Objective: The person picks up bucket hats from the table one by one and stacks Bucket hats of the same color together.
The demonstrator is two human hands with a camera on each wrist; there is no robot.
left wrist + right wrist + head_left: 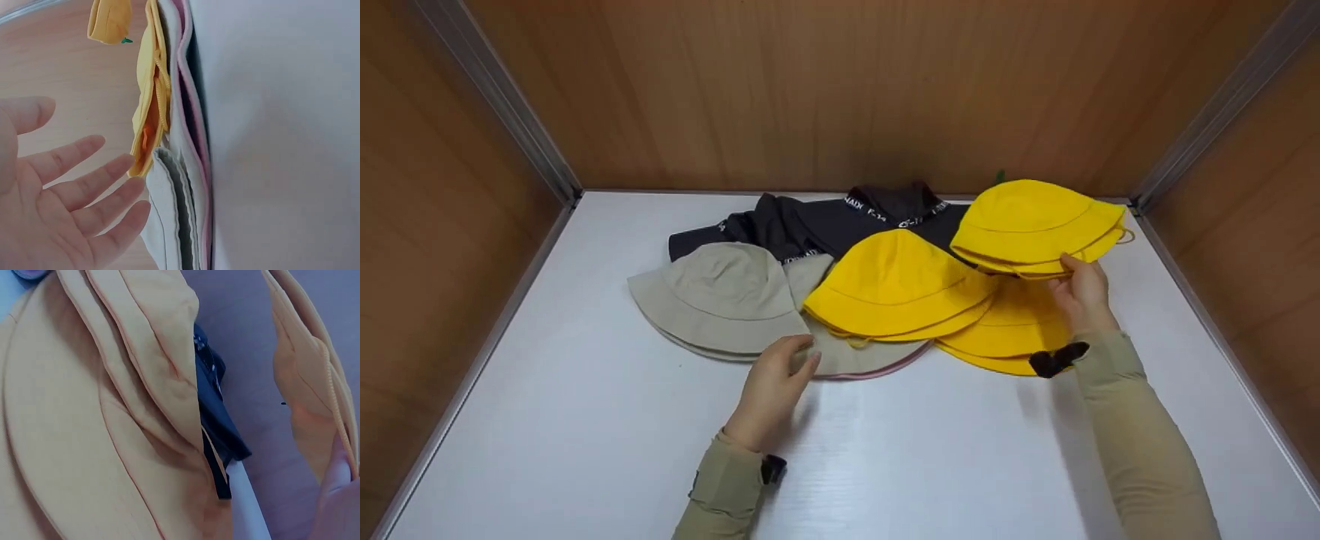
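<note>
My right hand pinches the brim of a yellow bucket hat, lifted at the right above the other hats. In the right wrist view, the thumb lies by that hat's yellow cord. A second yellow bucket hat sits in the middle, overlapping a third yellow hat lower right. My left hand is just in front of a beige bucket hat, its fingers spread and empty in the left wrist view. A beige brim with pink edging shows beneath the middle yellow hat.
Behind the hats lies a black garment with white lettering on its trim. Everything rests on a white table, enclosed by wood-grain panels at the back and both sides.
</note>
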